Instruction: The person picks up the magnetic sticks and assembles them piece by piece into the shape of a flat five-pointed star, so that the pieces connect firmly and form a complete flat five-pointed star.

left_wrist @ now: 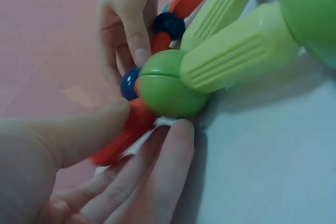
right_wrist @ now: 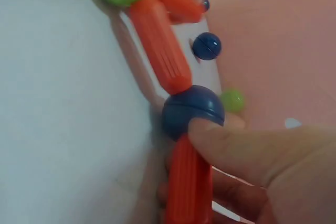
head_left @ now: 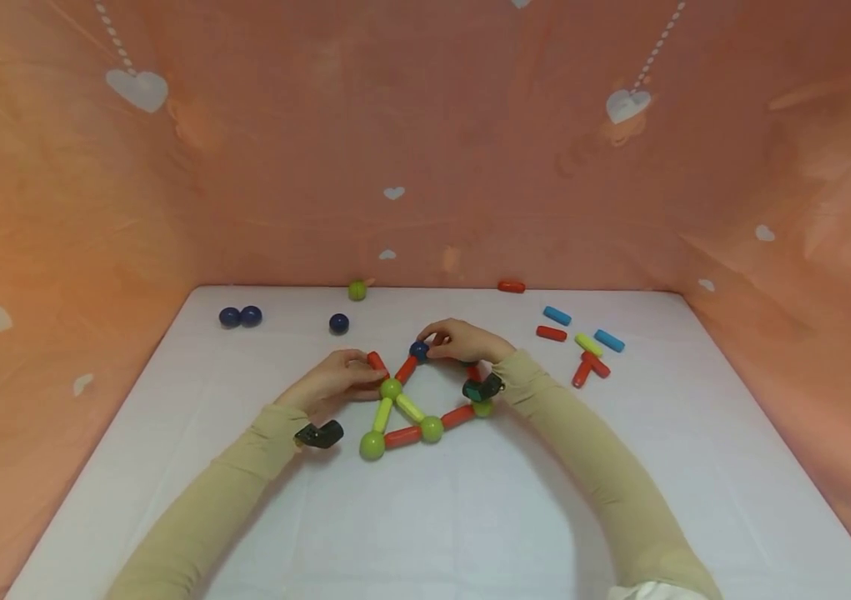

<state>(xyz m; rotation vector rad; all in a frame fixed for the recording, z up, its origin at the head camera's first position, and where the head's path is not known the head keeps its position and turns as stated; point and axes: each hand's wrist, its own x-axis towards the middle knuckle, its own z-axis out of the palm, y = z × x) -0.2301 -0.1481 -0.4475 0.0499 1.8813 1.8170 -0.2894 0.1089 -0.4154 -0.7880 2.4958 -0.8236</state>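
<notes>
I see L hand (head_left: 335, 379) pinching a red rod (head_left: 376, 362) joined to a green ball (head_left: 391, 389); R hand (head_left: 463, 340) clamps a dk-blue ball (head_left: 418, 351) w/ thumb & fingers. Rod-and-ball frame (head_left: 402, 437) is nr ctr of white tbl (head_left: 425, 525).

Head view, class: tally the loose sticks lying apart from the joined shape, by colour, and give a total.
Red sticks: 4
Blue sticks: 2
Yellow-green stick: 1
Total: 7
</notes>
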